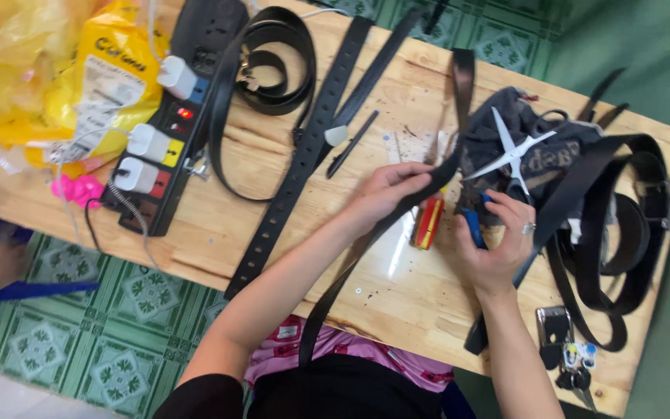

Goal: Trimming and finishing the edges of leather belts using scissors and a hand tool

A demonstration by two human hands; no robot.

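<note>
Quickly, left to right. At 9 o'clock a yellow plastic bag (79, 77) sits beside a black power strip (176, 116) with three white plugs and a red light on; loose belts (273, 70) lie touching it and a long punched belt (296, 167) runs from 12 toward 7 across the wooden table (397, 302). Risk as I judge it: any tug on those belts could drag the strip or pull out a plug.

Centre: my left hand (385, 194) is closed, pinching a black strap (350, 268) between fingers and thumb. The strap runs from 1 o'clock down over the near table edge to my lap at 6. Its hanging end looks heavy enough to slide the strap through a loose pinch.

Just right of that hand lies a red and yellow cutter (429, 221), touching the strap; a sweep could knock it off.

My right hand (498, 240) is curled around a small blue tool (472, 227). I cannot tell its kind, or whether any edge is exposed. If it is a blade, the left fingers are near.

At 2 o'clock white scissors (512, 155) lie open on a dark cloth (521, 132), blades bare, just above the right hand. At 3 to 4 more tangled belts (622, 225) and a bunch of keys (571, 361) near the edge could snag.
</note>
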